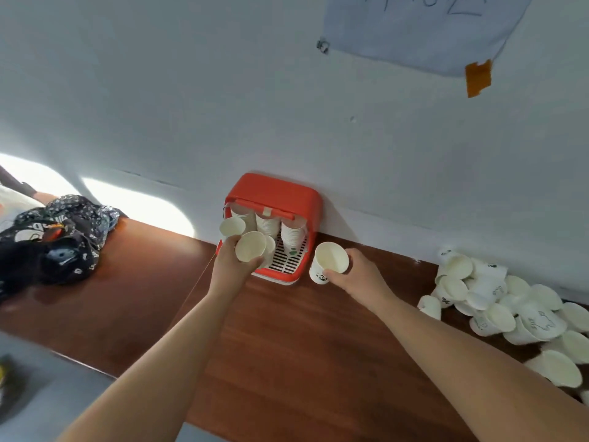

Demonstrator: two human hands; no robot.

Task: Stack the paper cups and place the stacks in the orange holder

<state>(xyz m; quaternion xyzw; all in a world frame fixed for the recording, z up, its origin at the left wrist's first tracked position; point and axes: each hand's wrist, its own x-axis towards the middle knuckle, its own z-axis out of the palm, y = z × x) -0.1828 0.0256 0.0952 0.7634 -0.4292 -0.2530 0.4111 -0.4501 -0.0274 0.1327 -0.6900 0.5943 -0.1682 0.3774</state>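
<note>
The orange holder [280, 191] stands against the white wall with three stacks of white paper cups [291, 232] inside it, over a slotted white tray. My left hand [229, 263] grips white paper cups [250, 245] with their mouths toward me, right in front of the holder's left side. My right hand [360, 272] holds a single white paper cup [330, 260] with a small panda print, just right of the holder's front corner.
A heap of several loose paper cups [510, 311] lies on the brown wooden table [287, 346] at the right. A dark patterned cloth bundle [57, 237] sits at the left. A taped paper sheet [424, 30] hangs on the wall.
</note>
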